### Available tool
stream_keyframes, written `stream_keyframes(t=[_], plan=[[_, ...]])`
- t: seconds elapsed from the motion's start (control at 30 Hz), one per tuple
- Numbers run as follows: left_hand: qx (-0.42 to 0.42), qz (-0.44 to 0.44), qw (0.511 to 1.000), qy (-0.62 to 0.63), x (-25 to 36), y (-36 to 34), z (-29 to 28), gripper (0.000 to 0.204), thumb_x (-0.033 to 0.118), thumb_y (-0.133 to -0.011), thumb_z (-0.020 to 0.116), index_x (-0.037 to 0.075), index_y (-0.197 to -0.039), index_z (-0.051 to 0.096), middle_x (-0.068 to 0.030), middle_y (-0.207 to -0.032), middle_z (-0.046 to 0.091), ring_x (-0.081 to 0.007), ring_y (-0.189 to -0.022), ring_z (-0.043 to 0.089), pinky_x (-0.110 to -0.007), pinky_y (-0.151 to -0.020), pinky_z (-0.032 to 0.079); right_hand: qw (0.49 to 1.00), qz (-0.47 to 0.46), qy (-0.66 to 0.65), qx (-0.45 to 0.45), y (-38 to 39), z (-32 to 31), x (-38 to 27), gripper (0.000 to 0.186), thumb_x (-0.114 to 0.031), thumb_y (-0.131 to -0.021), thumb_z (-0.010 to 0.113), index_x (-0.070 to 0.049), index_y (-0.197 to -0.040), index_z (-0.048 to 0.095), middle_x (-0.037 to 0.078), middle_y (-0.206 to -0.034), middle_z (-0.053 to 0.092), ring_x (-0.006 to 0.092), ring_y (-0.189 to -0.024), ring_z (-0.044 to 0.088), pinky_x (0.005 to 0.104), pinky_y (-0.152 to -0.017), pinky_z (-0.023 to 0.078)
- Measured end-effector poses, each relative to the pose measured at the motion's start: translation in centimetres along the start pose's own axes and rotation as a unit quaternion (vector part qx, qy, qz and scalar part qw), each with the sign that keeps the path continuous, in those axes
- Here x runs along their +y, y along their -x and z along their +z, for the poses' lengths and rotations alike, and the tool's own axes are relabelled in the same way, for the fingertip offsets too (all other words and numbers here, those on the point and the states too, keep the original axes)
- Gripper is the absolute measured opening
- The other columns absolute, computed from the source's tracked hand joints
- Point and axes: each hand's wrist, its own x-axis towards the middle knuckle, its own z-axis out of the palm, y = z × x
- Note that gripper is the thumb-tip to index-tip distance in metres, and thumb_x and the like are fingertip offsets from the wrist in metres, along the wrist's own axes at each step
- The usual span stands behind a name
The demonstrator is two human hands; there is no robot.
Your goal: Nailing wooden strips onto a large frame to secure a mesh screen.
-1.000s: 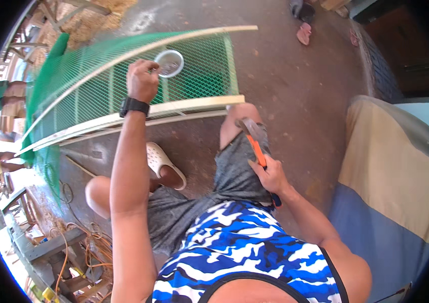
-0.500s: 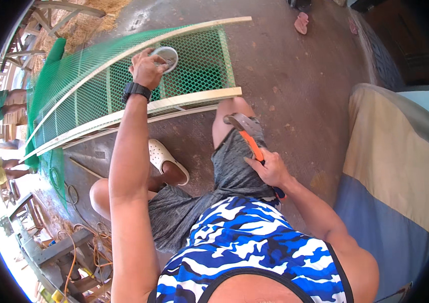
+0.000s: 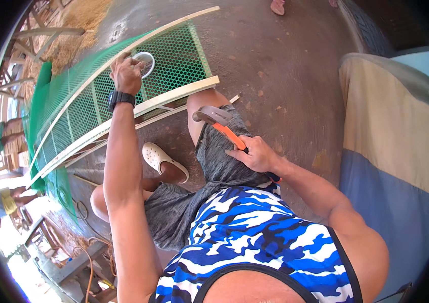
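Observation:
My left hand (image 3: 126,77) reaches out over the green mesh (image 3: 171,55), its fingers closed at the near-left rim of a small round white bowl (image 3: 147,55). The bowl holds some small dark bits that I cannot make out. Under it, the mesh lies across a long frame of pale wooden strips (image 3: 174,95). My right hand (image 3: 257,154) is wrapped around the orange handle of a claw hammer (image 3: 228,134). The hammer's metal head rests over my right thigh, pointing toward the frame.
A rolled length of green netting (image 3: 42,93) lies at the frame's far left. On the right hangs a beige and blue cloth cover (image 3: 376,126). Wooden trestles (image 3: 48,33) and shavings (image 3: 85,25) are at the upper left. Other people's legs (image 3: 15,134) show at the left edge.
The view has shifted, so the frame and bowl appear farther left. My left hand and the bowl have moved slightly nearer together over the mesh. The hammer stays in my right hand.

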Motion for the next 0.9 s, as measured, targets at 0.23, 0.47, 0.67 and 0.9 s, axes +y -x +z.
stream_keyframes(t=[0.23, 0.47, 0.67, 0.9], plan=[[-0.005, -0.142, 0.899, 0.414, 6.2, 2.6, -1.2, 0.013, 0.015, -0.097, 0.068, 0.003, -0.097, 0.072, -0.0079, -0.085, 0.072, -0.0144, -0.062, 0.063, -0.026, -0.057, 0.050, 0.999, 0.023, -0.024, -0.001, 0.6, -0.1, 0.0, 0.030, -0.025, -0.091, 0.074, 0.003, -0.089, 0.061, 0.016, -0.075, 0.066, 0.0241, -0.066, 0.064, 0.0381, -0.065, 0.049], [-0.142, -0.179, 0.763, 0.605, 11.9, 7.8, 0.1, 0.020, 0.002, -0.095, 0.068, -0.007, -0.113, 0.068, -0.0137, -0.096, 0.073, -0.0192, -0.082, 0.073, -0.029, -0.073, 0.062, 0.990, 0.083, -0.090, 0.067, 0.9, -2.7, -1.3, 0.025, -0.022, -0.091, 0.076, -0.001, -0.086, 0.062, 0.004, -0.068, 0.061, 0.0116, -0.062, 0.055, 0.0304, -0.060, 0.047], [-0.100, -0.086, 0.825, 0.549, 12.5, 8.1, 1.3, 0.014, 0.001, -0.092, 0.071, -0.005, -0.105, 0.072, -0.0102, -0.096, 0.074, -0.0168, -0.084, 0.072, -0.028, -0.078, 0.058, 0.984, 0.081, -0.082, 0.135, 0.2, -5.4, -1.8, 0.026, -0.024, -0.092, 0.074, -0.002, -0.086, 0.060, 0.001, -0.065, 0.058, 0.0087, -0.061, 0.053, 0.0279, -0.057, 0.044], [-0.138, -0.090, 0.832, 0.530, 13.7, 8.6, 2.8, 0.013, 0.003, -0.089, 0.075, -0.002, -0.101, 0.076, -0.0053, -0.093, 0.076, -0.0095, -0.084, 0.067, -0.024, -0.079, 0.054, 0.976, 0.091, -0.150, 0.133, -0.6, -6.2, -4.2, 0.023, -0.023, -0.096, 0.071, -0.005, -0.086, 0.058, -0.003, -0.060, 0.054, 0.0046, -0.045, 0.050, 0.0239, -0.042, 0.040]])
